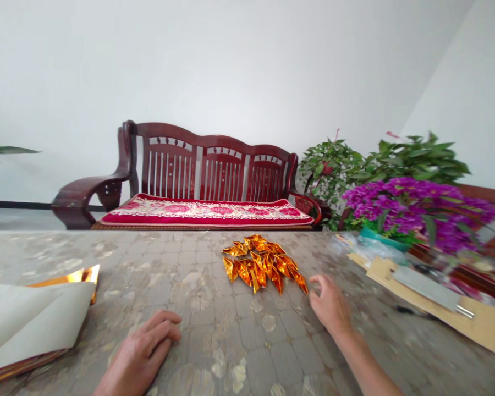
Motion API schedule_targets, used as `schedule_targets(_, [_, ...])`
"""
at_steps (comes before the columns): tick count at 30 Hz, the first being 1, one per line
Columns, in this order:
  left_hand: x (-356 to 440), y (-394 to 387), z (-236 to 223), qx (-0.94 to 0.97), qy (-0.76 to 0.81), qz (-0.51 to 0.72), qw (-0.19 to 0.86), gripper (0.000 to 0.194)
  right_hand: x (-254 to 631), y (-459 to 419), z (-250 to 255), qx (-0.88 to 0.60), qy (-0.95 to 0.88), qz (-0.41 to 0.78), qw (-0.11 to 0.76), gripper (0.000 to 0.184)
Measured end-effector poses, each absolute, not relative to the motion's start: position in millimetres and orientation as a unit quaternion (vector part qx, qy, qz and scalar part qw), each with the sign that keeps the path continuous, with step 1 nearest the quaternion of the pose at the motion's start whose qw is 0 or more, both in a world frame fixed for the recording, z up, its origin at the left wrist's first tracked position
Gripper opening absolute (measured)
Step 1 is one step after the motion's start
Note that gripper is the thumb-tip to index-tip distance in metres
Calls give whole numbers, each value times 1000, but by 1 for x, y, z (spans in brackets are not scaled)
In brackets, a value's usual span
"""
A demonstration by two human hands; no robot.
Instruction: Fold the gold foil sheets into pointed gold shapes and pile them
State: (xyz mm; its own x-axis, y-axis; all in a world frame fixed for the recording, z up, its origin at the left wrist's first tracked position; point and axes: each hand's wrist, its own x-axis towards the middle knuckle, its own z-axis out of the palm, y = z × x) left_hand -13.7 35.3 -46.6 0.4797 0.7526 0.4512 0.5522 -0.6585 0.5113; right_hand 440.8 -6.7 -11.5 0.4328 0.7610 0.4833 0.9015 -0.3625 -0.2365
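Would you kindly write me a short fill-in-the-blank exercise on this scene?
1. The folded gold pieces lie nearer to the person's ____ hand than to the other.
2. The paper stack lies on the table at the picture's ____ side.
3. Near the green plants, the flowers are ____ in colour.
4. A floral cloth covers the ____ of the wooden bench.

Missing words: right; left; purple; seat.
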Motion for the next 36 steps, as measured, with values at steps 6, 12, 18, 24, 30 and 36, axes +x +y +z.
schedule_targets(6, [-15, 36, -47, 847, 392, 328, 146, 26, 429, -11, -18, -812, -545, -151, 148, 31])
schedule_targets(12, [-15, 36, -48, 844, 392, 335, 150, 26, 425, -4, -15, -830, -535, -138, 73, 46])
schedule_targets(18, [-14, 34, -44, 843, 387, 342, 148, 26, 428, -7, -15, -831, -521, -150, 121, 42])
schedule_targets(24, [-11, 34, -42, 842, 387, 341, 156, 27, 418, -9, -10, -724, -594, -238, 256, 22])
schedule_targets(30, [-11, 33, -43, 843, 390, 331, 166, 26, 366, -7, -2, -628, -704, -202, 264, 23])
schedule_targets(36, [-9, 32, -40, 840, 387, 338, 173, 26, 323, -8, -9, -574, -771, -134, 240, 26])
